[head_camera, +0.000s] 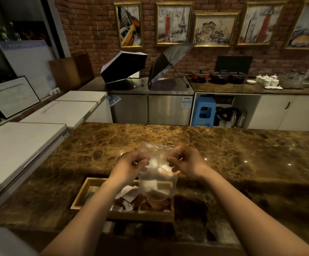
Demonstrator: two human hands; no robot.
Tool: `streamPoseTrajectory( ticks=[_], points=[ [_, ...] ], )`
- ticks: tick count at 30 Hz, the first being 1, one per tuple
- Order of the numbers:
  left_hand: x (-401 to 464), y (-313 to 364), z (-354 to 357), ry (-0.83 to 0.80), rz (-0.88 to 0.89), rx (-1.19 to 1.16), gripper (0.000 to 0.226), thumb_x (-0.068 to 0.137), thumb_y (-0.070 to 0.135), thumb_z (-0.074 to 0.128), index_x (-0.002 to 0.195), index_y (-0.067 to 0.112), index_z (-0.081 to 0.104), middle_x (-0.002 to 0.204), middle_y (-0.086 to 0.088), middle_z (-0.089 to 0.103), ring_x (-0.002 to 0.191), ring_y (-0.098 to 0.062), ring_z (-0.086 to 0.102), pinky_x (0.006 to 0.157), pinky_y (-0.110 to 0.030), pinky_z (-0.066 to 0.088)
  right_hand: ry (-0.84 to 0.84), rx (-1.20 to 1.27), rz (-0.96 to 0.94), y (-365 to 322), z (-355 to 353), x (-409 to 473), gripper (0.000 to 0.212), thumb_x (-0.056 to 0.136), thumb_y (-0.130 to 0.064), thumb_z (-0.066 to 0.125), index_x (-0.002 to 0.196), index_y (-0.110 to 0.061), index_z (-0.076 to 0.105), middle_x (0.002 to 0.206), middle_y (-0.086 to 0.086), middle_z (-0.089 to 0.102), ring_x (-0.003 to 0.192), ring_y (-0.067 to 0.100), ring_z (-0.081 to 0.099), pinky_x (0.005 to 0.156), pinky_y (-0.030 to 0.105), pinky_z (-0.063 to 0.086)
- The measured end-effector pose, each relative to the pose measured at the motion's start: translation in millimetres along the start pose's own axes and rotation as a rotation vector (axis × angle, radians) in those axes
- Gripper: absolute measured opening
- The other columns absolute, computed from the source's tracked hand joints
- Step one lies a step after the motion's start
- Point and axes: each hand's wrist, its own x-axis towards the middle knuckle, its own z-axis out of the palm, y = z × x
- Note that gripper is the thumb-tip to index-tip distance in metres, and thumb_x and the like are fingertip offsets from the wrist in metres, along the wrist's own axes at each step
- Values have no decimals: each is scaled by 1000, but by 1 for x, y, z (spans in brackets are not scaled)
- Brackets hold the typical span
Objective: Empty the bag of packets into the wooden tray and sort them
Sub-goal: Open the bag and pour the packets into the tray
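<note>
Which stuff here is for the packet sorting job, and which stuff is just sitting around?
For the job:
clear plastic bag held by left hand and right hand
light wooden tray with compartments
white and brown packets in the tray

Just sitting around:
two open black umbrellas
blue plastic stool
white cups
dark lidded pots
</note>
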Motion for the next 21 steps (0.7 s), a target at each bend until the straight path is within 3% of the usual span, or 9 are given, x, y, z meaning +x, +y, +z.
streamPoseTrajectory(
  ticks=[3, 8, 15, 18, 21],
  points=[
    [-3, 1, -3, 4, -5, -32, 7, 94, 18, 70, 98, 23, 71, 102, 0, 76, 81, -19, 77, 79, -52, 63, 24, -8, -26, -4, -1, 3, 5, 94, -21, 70, 90, -18, 70, 85, 4, 74, 70, 14, 75, 58, 36, 64],
    [-8, 5, -12, 8, 6, -44, 22, 92, 25, 72, 113, 22, 67, 105, -1, 74, 81, -13, 76, 77, -41, 64, 119, 177, -26, -17, -12, 8, 9, 94, -20, 69, 90, -12, 70, 81, 8, 76, 69, 22, 75, 51, 31, 57],
    [-11, 0, -18, 35, -32, -64, 12, 92, 19, 72, 104, 22, 72, 104, -2, 75, 83, -17, 75, 76, -33, 60, 179, 236, -58, -17, -16, 10, 11, 94, -24, 69, 91, -14, 70, 82, 6, 76, 71, 21, 75, 51, 25, 55],
    [-9, 1, -17, 37, -38, -71, 10, 91, 16, 73, 100, 21, 72, 101, -2, 76, 79, -20, 76, 78, -41, 62, 182, 257, -44, -12, -11, 13, 24, 89, -36, 72, 94, -12, 70, 84, 6, 76, 69, 18, 75, 51, 24, 54],
    [-7, 2, -16, 77, -42, -143, 8, 91, 13, 72, 97, 18, 72, 98, -6, 75, 81, -27, 76, 78, -49, 61, 125, 318, -5, -7, -10, 12, 53, 73, -54, 72, 110, -16, 67, 96, 5, 75, 73, 13, 74, 55, 18, 54]
  ],
)
